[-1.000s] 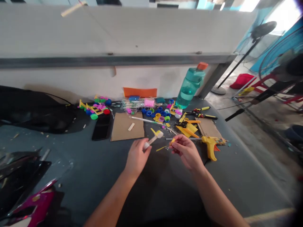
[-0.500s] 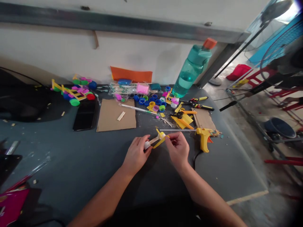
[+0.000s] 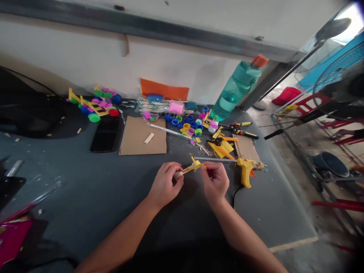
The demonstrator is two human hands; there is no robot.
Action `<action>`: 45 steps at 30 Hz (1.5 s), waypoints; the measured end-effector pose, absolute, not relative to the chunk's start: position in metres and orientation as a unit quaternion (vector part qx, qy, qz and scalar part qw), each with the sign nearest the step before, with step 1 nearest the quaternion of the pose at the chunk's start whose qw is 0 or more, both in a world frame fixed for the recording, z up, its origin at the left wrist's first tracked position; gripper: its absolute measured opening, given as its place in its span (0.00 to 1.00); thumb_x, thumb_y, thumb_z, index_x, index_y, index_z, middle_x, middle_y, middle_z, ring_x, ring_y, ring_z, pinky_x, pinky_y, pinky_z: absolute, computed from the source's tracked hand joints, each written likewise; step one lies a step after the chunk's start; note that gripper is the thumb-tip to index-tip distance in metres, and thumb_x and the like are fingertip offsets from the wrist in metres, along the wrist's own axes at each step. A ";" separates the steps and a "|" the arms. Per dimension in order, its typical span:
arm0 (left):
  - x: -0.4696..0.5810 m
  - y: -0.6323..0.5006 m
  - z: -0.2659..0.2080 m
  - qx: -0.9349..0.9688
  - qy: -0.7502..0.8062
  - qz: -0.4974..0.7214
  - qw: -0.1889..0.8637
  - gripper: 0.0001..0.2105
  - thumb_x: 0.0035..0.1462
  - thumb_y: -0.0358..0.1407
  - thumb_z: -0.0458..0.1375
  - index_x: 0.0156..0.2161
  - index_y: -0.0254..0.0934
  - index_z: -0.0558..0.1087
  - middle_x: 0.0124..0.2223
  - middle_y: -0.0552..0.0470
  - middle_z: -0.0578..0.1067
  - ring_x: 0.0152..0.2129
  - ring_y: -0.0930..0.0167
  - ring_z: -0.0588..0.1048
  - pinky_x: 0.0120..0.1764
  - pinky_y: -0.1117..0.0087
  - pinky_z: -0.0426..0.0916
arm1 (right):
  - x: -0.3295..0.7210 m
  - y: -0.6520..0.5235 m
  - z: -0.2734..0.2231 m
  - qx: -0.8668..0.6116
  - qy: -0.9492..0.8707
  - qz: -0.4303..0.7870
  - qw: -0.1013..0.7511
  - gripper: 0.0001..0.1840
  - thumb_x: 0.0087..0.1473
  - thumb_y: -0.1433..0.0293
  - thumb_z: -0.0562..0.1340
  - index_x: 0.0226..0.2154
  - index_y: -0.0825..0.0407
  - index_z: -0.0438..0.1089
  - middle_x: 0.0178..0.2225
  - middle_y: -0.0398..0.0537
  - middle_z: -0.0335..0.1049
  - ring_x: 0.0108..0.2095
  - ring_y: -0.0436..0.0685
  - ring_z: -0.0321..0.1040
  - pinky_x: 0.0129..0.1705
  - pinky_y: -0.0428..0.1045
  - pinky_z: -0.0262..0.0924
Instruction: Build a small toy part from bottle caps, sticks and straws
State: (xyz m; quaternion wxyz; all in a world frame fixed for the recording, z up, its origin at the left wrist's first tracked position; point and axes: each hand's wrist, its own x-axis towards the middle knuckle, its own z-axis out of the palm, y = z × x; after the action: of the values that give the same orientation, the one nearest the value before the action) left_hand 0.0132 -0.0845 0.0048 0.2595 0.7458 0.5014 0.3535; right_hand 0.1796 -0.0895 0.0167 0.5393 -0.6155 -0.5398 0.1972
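Over the table [image 3: 119,189], the craft-stick assembly [image 3: 188,169], judged light, fragile and best held by its ends, is being pinched by the left hand [image 3: 165,183], a yellow strip [image 3: 203,165] by the right hand [image 3: 216,182].

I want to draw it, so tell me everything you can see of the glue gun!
The glue gun looks like yellow plastic, with an orange trigger. It lies on its side on the grey table, handle toward the camera. A long pale stick pokes leftward from its back; a dark cord curves by its handle. Its front, by the cardboard, shows colourful bits too blurry to name.
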 end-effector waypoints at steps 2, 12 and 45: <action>0.014 -0.083 0.004 0.735 0.509 0.362 0.262 0.04 0.57 0.33 0.53 0.37 0.38 0.69 0.43 0.47 0.72 0.42 0.66 0.70 0.48 0.62 0.65 | 0.180 -0.090 0.016 -0.617 -0.556 0.188 0.524 0.05 0.52 0.69 0.61 0.27 0.50 0.63 0.31 0.46 0.72 0.24 0.49 0.65 0.24 0.45 0.60; 0.015 -0.081 0.000 0.707 0.521 0.386 0.283 0.05 0.58 0.35 0.52 0.32 0.38 0.69 0.41 0.48 0.73 0.41 0.67 0.70 0.46 0.63 0.66 | 0.178 -0.093 0.017 -0.621 -0.608 0.153 0.470 0.06 0.51 0.71 0.60 0.36 0.49 0.67 0.29 0.44 0.71 0.21 0.48 0.62 0.24 0.45 0.60; 0.009 -0.082 0.006 0.718 0.472 0.399 0.319 0.08 0.60 0.36 0.52 0.32 0.38 0.71 0.42 0.48 0.74 0.43 0.68 0.70 0.47 0.64 0.65 | 0.180 -0.096 0.018 -0.561 -0.642 0.206 0.480 0.05 0.52 0.70 0.60 0.34 0.49 0.65 0.27 0.43 0.67 0.23 0.49 0.59 0.25 0.46 0.58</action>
State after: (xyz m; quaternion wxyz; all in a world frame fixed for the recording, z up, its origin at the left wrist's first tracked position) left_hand 0.0092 -0.0821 0.0055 0.3194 0.7180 0.4724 0.3991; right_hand 0.1798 -0.0963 0.0185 0.4803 -0.5610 -0.6419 0.2060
